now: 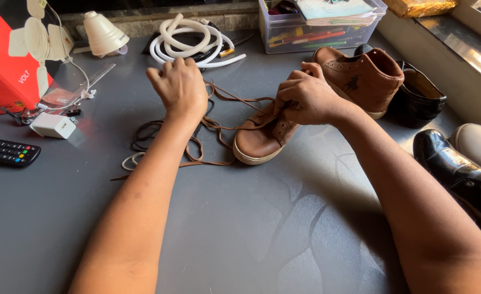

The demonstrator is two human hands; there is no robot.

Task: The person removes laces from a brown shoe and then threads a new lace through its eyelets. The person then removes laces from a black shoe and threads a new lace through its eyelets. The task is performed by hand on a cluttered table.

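The brown leather shoe (261,139) lies on the grey table (240,228), toe pointing towards the person, a little right of the table's middle. The right hand (305,98) rests on its upper part, fingers curled tight and pinching the brown lace (218,126) at the eyelets. The left hand (179,87) is raised just left of the shoe, back of the hand to the camera, fingers bent inwards; a strand of the lace runs up to it, but whether the fingers grip that strand cannot be told, since the palm side is hidden. Loose loops of the lace trail over the table between the left forearm and the shoe, mixed with a dark cord (145,133).

A second brown shoe (365,76) stands just behind the right hand, with a black shoe (420,98) beside it. Another glossy black shoe (452,169) and a pale one (480,142) sit at the right edge. At the back lie a coiled white hose (188,41) and a clear plastic box (316,32) filled with pens and papers. To the left are a red carton (3,65), a small white fan (39,41), a white charger (52,125) and a black remote control (6,151).
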